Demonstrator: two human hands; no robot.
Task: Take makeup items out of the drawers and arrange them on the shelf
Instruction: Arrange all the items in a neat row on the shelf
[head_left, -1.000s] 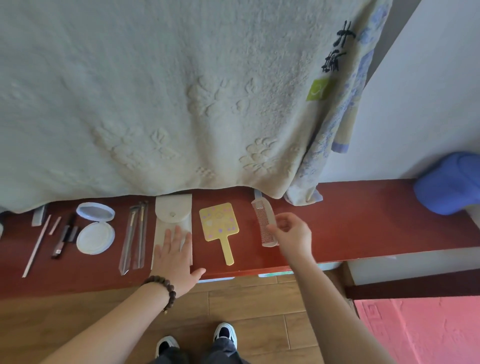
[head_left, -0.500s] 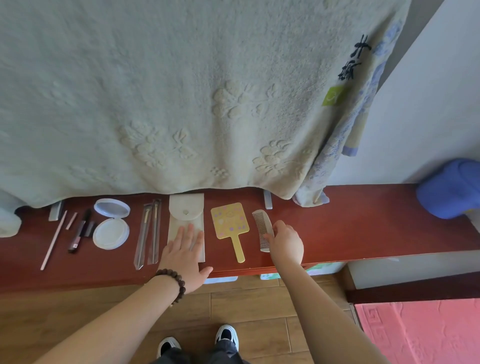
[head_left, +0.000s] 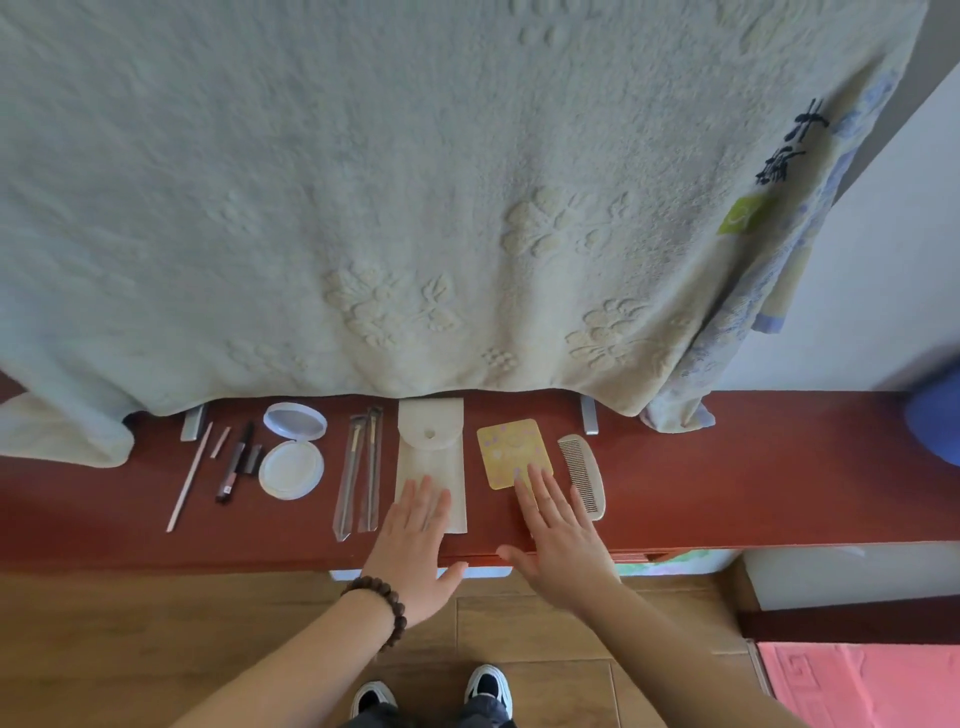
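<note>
Makeup items lie in a row on the dark red shelf (head_left: 753, 483). From left: a thin pink stick (head_left: 188, 478), a dark mascara tube (head_left: 234, 467), an open white compact (head_left: 292, 457), two brushes in clear sleeves (head_left: 359, 467), a white pouch (head_left: 430, 452), a yellow hand mirror (head_left: 511, 449), a pale comb (head_left: 583, 475). My left hand (head_left: 415, 545) lies flat, fingers spread, on the pouch's lower end. My right hand (head_left: 558, 540) lies flat over the mirror's handle, just left of the comb. Neither hand holds anything.
A large pale embossed towel (head_left: 415, 208) hangs down over the back of the shelf. A blue object (head_left: 940, 421) sits at the shelf's far right. Below are a wooden floor (head_left: 156, 649), my shoes (head_left: 488, 686) and a pink mat (head_left: 857, 686).
My right hand let go of the comb, which now lies beside the mirror, and moved left onto the mirror's handle with fingers spread. My left hand stays on the pouch.
</note>
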